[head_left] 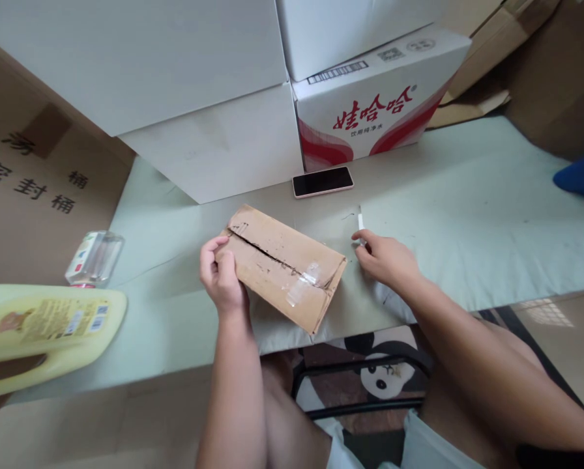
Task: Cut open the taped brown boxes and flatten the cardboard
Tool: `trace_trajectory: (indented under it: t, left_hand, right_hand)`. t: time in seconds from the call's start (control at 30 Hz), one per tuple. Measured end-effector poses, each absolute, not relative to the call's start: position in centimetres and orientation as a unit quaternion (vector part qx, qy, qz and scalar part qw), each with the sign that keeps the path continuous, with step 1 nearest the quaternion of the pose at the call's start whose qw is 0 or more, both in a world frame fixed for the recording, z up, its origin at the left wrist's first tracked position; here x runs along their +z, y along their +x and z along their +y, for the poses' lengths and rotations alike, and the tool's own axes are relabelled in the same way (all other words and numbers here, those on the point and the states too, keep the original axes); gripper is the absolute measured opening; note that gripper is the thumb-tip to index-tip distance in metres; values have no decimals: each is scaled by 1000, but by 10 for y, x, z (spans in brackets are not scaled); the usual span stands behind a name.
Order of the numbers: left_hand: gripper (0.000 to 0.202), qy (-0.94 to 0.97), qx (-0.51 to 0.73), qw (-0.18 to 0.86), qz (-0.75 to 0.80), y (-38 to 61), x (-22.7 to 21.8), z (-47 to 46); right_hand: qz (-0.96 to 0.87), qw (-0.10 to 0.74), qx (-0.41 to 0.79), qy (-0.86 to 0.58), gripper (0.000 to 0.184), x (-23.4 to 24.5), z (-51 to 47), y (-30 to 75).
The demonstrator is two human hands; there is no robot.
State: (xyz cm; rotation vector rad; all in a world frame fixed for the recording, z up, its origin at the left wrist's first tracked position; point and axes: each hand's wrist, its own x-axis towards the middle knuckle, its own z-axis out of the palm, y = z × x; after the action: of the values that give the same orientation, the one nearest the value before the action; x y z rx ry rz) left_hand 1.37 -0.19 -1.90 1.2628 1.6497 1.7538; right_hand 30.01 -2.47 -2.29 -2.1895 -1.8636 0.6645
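Observation:
A small brown cardboard box (285, 264) lies on the pale green table (468, 215), its top flaps parted along a slit, with clear tape near its right end. My left hand (222, 277) grips the box's left end, fingers curled over the edge. To the right of the box, my right hand (384, 257) rests on the table with its fingers pinched on a thin white pen-like tool (360, 225), which points away from me.
A phone (322, 181) lies face up behind the box. White cartons (214, 98) and a red-and-white printed carton (375, 98) are stacked at the back. A yellow bottle (42, 329) and a clear container (95, 258) lie at the left; a blue object (583, 176) at the right edge.

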Motion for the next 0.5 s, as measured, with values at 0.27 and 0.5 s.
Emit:
trace_trajectory:
  t: [0.27,0.5]
  left_hand:
    - [22,445,635,217,592,14,-17,-3]
    - [21,454,639,159,600,15,-20,-2]
  right_hand:
    - [-625,184,278,-706,31,-8,-28,290]
    - [-625,284,279,-672,31,-10,-30,287]
